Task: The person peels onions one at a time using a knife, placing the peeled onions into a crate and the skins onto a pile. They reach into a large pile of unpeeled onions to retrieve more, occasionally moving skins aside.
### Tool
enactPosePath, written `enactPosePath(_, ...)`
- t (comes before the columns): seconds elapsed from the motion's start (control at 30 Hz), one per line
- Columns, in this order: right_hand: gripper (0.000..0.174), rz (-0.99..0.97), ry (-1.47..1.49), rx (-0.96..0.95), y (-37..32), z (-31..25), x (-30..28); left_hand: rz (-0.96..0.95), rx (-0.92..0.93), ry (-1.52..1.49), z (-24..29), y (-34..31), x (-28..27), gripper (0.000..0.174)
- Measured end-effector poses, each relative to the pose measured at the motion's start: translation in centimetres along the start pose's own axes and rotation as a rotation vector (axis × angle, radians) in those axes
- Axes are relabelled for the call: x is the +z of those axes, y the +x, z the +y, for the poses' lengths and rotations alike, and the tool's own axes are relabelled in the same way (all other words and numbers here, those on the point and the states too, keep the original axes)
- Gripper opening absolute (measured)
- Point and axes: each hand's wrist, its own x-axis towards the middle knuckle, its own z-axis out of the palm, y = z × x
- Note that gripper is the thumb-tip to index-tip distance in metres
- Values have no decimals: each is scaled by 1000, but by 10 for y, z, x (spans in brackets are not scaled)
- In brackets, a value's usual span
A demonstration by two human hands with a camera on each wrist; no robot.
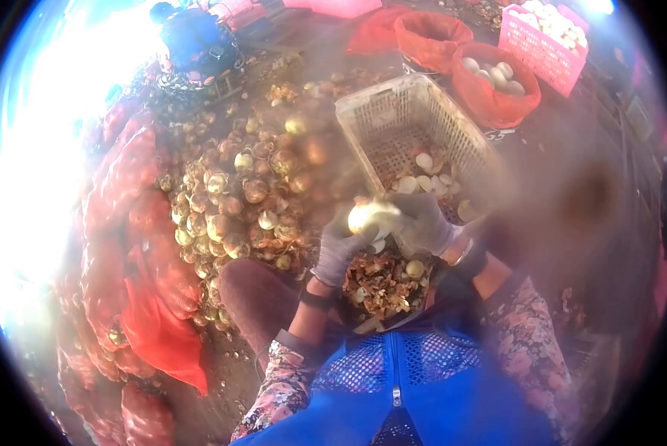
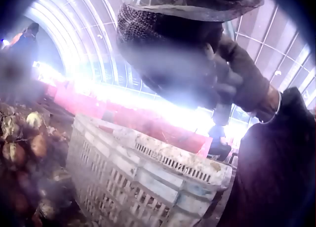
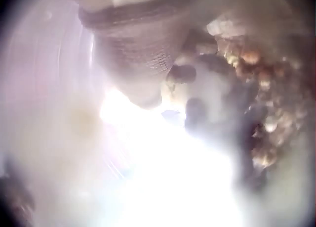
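Observation:
In the head view, my gloved left hand (image 1: 339, 245) holds a pale, partly peeled onion (image 1: 361, 218) over a heap of loose onion skins (image 1: 382, 286) at my lap. My right hand (image 1: 423, 223), gloved too, is curled against the onion's right side, its fingers at the pale surface; I cannot tell whether it also holds a small tool. In front of the hands stands a plastic crate (image 1: 356, 123) with several peeled white onions (image 1: 424, 184) at its near end. Both wrist views are hazy, and glare hides much of the right one.
Unpeeled onions (image 1: 255, 189) lie heaped on the ground to the left, beside full red mesh bags (image 1: 129, 215). Beyond the crate are red-lined buckets (image 1: 497, 111), one with peeled onions, and a pink crate (image 1: 542, 56) full of them. Another person (image 1: 196, 44) is at the far left.

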Motion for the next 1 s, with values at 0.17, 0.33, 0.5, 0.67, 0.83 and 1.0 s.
enactPosePath(0.17, 39, 166, -94, 248, 11, 20, -1, 19, 178, -26, -2, 0, 10, 46)
enactPosePath(0.33, 55, 195, -119, 455, 13, 6, -17, 75, 241, -172, 11, -5, 9, 46)
enactPosePath(0.5, 65, 152, 46, 234, 8, 0, 6, 173, 312, 59, -4, 7, 0, 44)
enactPosePath(0.67, 63, 128, -324, -163, 0, -8, 29, 174, 395, 342, -20, 14, -13, 45)
enactPosePath(0.83, 57, 25, -199, 43, -7, 6, 40, 150, 341, 431, -17, 7, -8, 51)
enactPosePath(1.0, 38, -240, -421, 280, 6, 49, 35, 228, 729, 892, 0, 2, 12, 50)
